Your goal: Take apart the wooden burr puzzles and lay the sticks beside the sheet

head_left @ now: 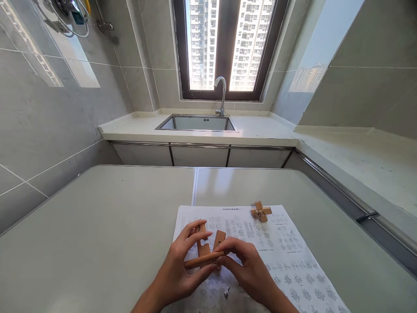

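Note:
My left hand (182, 267) and my right hand (247, 267) meet over a printed paper sheet (286, 256) on the table. Together they pinch a thin wooden stick (203, 259) lying crosswise, each hand at one end. Behind the stick stand two notched wooden puzzle pieces (203, 243), one by my left fingers, the other (219, 239) leaning right. An assembled wooden cross puzzle (261, 211) rests on the far part of the sheet, apart from both hands.
The grey table (97, 234) has a seam down its middle. Beyond it runs a counter with a steel sink (197, 123) and a tap (222, 93) under a window. A second counter (365, 161) runs along the right.

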The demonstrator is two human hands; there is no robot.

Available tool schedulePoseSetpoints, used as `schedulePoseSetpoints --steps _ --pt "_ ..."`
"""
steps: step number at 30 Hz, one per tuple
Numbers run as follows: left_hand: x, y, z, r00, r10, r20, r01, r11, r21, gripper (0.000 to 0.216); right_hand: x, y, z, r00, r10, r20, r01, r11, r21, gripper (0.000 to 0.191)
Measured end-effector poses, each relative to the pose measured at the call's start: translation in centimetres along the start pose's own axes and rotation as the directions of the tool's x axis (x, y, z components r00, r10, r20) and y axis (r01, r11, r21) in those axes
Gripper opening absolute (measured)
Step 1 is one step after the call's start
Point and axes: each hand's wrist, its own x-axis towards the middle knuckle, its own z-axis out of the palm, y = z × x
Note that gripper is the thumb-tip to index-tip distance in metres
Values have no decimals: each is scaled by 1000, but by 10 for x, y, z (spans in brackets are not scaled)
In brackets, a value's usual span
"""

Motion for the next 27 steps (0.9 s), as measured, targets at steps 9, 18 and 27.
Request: schedulePoseSetpoints --steps 9,18,27 --pt "1 -2 -1 1000 18 17 -17 1000 -16 39 -2 2 3 999 32 35 -36 990 133 15" --pt "0 4 4 1000 13 -5 -13 1000 7 53 1 -4 -2 998 59 11 -60 983 174 29" --pt "-4 -24 5 964 225 -143 -170 932 321 44 0 -11 -8 985 137 102 -159 954 255 39"
